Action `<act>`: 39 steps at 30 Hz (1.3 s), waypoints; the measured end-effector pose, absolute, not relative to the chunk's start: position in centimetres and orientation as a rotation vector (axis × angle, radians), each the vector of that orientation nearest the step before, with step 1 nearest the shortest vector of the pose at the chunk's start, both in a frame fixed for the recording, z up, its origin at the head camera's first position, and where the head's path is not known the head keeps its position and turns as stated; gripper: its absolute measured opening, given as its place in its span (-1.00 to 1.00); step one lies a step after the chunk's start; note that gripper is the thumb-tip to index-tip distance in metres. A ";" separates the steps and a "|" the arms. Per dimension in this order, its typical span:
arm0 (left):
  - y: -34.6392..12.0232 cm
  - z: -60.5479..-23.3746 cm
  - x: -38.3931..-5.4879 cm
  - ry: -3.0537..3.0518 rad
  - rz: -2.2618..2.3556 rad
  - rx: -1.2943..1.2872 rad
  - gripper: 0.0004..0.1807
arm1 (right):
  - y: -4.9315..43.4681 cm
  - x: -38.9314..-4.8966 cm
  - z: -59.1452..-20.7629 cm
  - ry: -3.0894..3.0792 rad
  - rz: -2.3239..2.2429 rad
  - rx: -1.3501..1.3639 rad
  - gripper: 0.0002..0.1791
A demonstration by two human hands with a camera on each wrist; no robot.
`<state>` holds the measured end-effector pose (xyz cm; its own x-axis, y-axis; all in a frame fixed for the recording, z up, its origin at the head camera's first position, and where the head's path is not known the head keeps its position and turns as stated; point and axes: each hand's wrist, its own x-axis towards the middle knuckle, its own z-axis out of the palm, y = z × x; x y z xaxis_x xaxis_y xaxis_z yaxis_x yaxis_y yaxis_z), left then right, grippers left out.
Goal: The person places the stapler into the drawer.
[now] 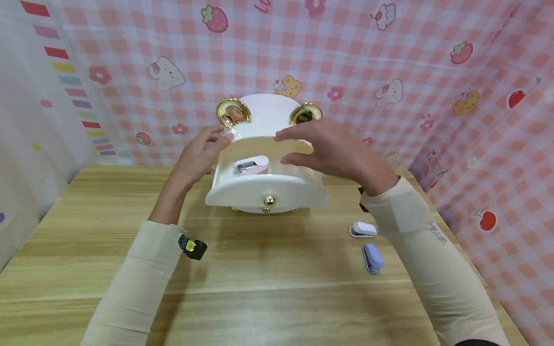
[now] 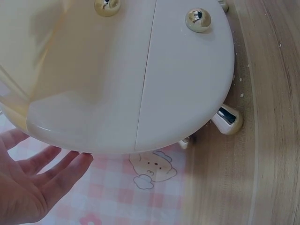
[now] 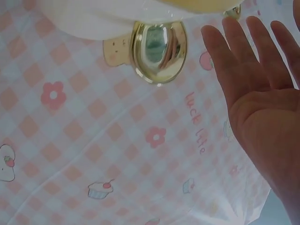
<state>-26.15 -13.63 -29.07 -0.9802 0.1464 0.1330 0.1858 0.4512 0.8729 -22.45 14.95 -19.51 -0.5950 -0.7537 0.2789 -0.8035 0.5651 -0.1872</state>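
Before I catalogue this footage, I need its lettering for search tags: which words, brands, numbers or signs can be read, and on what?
"luck life" (the f is uncertain): pink-and-white checked fabric backdrop, right wrist view.
Pink lettering at the head view's top edge, same backdrop: cut off, unreadable.
Grey print on the cream fabric right sleeve: too small and blurred to read.
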 end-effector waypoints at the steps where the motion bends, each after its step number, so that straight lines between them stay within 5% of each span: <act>1: -13.6 -29.0 -26.1 -2.643 -1.598 -0.302 -0.13 | 15.3 -22.4 -19.5 -2.620 0.449 1.301 -0.55; 21: -14.1 -28.9 -26.0 -2.647 -1.600 -0.273 -0.11 | 24.5 -23.4 -21.0 -2.441 0.695 0.756 -0.48; 31: -14.0 -29.1 -26.0 -2.649 -1.600 -0.275 -0.12 | 29.8 -24.6 -24.7 -2.640 0.722 0.199 -0.23; 39: -13.9 -29.1 -26.0 -2.651 -1.598 -0.270 -0.12 | 32.9 -25.7 -28.9 -2.517 0.644 -0.070 -0.25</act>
<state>-25.99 -13.88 -29.11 -0.9844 0.1303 0.1185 0.1656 0.4559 0.8745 -25.74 32.92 -28.85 -0.8549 0.1761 0.4880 -0.0799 0.8847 -0.4592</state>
